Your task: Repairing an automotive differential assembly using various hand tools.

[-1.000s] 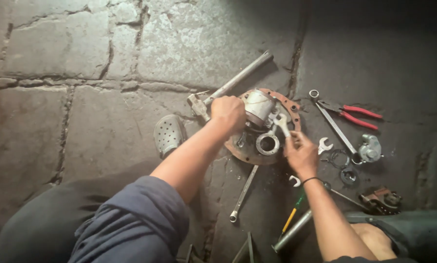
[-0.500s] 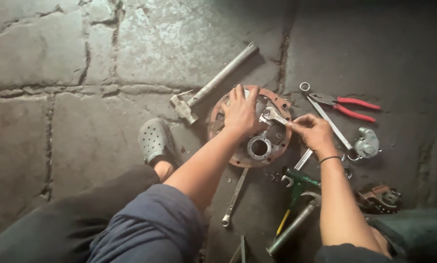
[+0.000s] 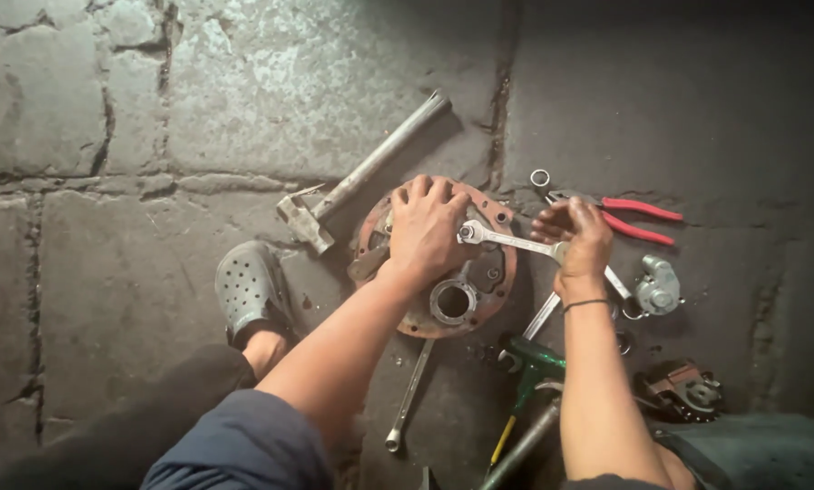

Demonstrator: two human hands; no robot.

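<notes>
A makeshift repair spot on a stone-paved floor.
A hammer (image 3: 352,186), red-handled pliers (image 3: 638,218) and wrenches (image 3: 409,395) lie scattered over cracked, grimy stone slabs (image 3: 153,109).

Rough grey stone slabs (image 3: 289,82) pave the floor, dark cracked joints (image 3: 107,181) running between them; light falls brightest toward eleven o'clock, fading into shadow at two o'clock
</notes>
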